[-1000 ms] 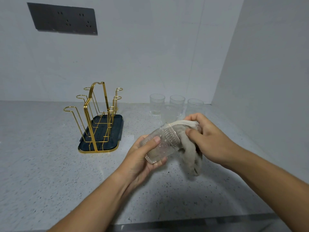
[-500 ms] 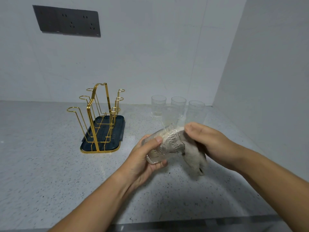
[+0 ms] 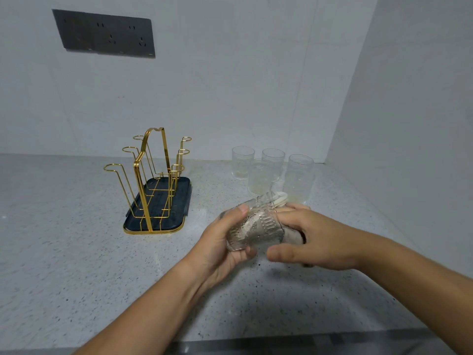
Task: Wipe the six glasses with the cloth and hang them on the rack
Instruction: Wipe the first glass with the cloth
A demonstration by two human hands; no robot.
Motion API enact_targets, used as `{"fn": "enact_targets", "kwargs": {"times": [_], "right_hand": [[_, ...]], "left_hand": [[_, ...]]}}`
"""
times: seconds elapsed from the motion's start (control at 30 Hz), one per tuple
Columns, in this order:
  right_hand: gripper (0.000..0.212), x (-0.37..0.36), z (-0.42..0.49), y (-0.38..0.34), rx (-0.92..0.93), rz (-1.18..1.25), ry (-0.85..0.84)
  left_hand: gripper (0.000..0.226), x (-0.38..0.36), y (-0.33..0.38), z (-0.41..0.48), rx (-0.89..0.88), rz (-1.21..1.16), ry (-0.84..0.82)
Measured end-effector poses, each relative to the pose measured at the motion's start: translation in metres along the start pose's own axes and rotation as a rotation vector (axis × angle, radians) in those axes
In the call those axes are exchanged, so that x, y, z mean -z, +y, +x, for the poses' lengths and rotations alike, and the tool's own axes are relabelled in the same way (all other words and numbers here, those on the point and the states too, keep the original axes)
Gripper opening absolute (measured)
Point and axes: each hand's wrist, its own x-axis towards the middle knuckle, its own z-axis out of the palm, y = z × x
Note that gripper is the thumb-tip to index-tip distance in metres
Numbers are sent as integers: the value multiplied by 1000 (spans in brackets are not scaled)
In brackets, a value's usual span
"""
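Observation:
My left hand (image 3: pixel 222 242) grips a patterned clear glass (image 3: pixel 256 226) that lies on its side above the counter. My right hand (image 3: pixel 311 239) holds the beige cloth (image 3: pixel 290 235) at the glass's mouth, and part of the cloth sits inside the glass. Several more clear glasses (image 3: pixel 298 175) stand upright at the back right, near the wall corner. The gold wire rack (image 3: pixel 151 180) stands on its dark tray (image 3: pixel 179 216) to the left, and no glass hangs on it.
A speckled grey counter (image 3: pixel 76 252) runs to the white back wall and to a side wall on the right. A dark socket panel (image 3: pixel 105 34) is on the back wall. The counter's front edge (image 3: pixel 230 342) is near me.
The cloth, which hung below my right hand, is now bunched at and inside the glass's mouth. My right hand has turned over and come closer to my left.

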Motion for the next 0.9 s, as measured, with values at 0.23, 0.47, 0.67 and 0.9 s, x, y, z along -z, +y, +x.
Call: {"fn": "enact_targets", "kwargs": {"times": [0.23,0.47,0.67,0.9], "right_hand": [[50,-10,4,3,37,-154,-41],[30,-12,11,0,46,309,-108],[64,-22,16,5,17,878,-188],[41,-20,16,-4,122,-103,-66]], "left_hand": [[59,-3,4,-4,51,-11,-20],[72,-11,-3,-6,-111,134,135],[53,-6,3,-7,-333,370,167],[37,-10,15,-3,148,75,170]]}}
